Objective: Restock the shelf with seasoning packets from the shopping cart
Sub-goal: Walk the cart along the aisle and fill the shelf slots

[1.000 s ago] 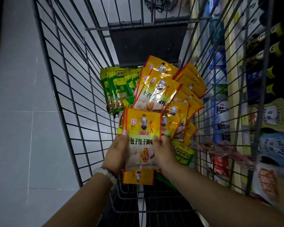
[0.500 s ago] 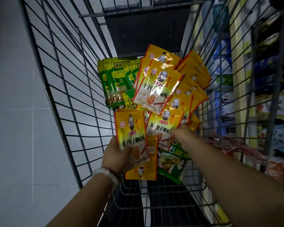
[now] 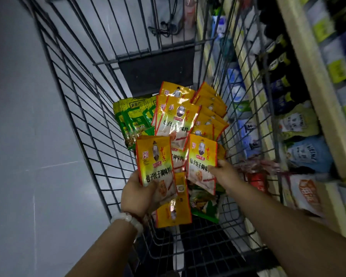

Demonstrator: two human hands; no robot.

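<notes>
A wire shopping cart (image 3: 82, 120) holds a heap of yellow seasoning packets (image 3: 206, 108) and a row of green packets (image 3: 132, 116) at its far end. My left hand (image 3: 138, 193) grips one yellow packet (image 3: 155, 162) by its lower part, upright above the cart. My right hand (image 3: 224, 173) pinches a second yellow packet (image 3: 201, 158) at its right edge, lifted beside the first. Another yellow packet (image 3: 173, 208) and a green one (image 3: 205, 206) lie below them in the cart. The shelf (image 3: 312, 80) runs along the right.
The shelf on the right carries dark bottles (image 3: 276, 62), blue bags (image 3: 306, 152) and an orange-printed bag (image 3: 308, 192) just beyond the cart's right wall. Grey tiled floor (image 3: 28, 156) lies to the left of the cart.
My right hand let go of the first packet, reached into the heap and lifted a second yellow packet. My left hand kept the first packet and moved it left.
</notes>
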